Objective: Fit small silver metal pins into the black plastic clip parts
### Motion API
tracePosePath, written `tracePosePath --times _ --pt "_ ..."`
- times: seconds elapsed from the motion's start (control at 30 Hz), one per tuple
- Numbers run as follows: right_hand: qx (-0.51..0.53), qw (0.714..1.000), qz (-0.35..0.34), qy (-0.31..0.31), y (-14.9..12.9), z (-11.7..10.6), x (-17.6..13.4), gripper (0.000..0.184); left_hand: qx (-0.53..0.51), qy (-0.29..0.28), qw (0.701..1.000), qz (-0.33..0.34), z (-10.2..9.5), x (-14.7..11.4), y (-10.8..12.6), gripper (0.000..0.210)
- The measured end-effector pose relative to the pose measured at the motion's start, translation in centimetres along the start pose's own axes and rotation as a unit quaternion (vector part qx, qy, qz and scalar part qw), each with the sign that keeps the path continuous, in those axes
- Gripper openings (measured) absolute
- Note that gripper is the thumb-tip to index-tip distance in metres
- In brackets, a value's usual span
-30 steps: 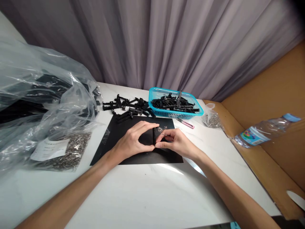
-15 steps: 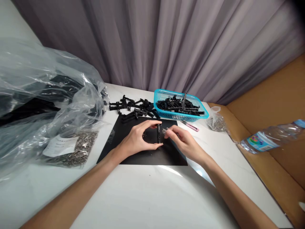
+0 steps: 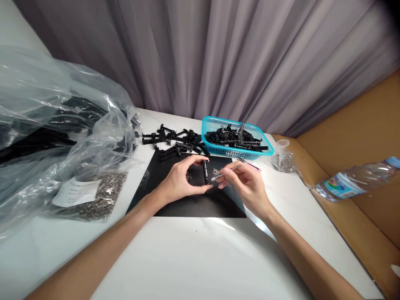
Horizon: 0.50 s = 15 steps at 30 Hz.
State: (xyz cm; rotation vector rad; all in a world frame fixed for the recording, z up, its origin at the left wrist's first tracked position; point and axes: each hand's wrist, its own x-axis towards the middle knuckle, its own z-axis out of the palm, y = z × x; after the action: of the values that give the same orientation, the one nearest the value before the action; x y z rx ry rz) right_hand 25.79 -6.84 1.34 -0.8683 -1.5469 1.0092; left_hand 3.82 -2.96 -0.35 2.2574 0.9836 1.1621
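Observation:
My left hand [image 3: 178, 180] grips a slim black plastic part [image 3: 205, 172] by its two ends, between thumb and fingers, over a black mat [image 3: 190, 205]. My right hand [image 3: 250, 183] pinches a thin silvery stick-like tool [image 3: 217, 177] with a flat, pale tip. That tip points at the lower end of the black part; whether they touch, I cannot tell. A small heap of metal pieces [image 3: 215, 171] lies on the mat beside my right fingers. Another little heap [image 3: 188, 176] shows within the curve of my left hand.
Loose black parts [image 3: 178, 139] lie behind the mat. A blue basket [image 3: 237, 152] holds many more, with a pink-handled tool [image 3: 254, 167] before it. Left are a large plastic bag [image 3: 103, 129] and a bag of metal pieces [image 3: 109, 196]; right, a small bag [image 3: 284, 160] and a bottle [image 3: 346, 183].
The silvery tool now shows in my right hand, which has turned and points its tip toward the black part. My left hand has shifted slightly left and tilted the part.

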Motion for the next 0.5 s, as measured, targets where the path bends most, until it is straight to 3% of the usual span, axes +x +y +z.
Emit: tracePosePath --times 0.27,0.5 --pt "-0.008 1.0 0.009 -0.009 0.44 0.33 -0.24 0.019 0.003 0.008 1.0 -0.002 -0.05 0.02 -0.08 0.062" --pt "-0.002 1.0 -0.001 -0.011 0.27 0.09 -0.11 0.018 -0.005 0.078 0.997 -0.021 0.65 -0.27 0.02 0.059"
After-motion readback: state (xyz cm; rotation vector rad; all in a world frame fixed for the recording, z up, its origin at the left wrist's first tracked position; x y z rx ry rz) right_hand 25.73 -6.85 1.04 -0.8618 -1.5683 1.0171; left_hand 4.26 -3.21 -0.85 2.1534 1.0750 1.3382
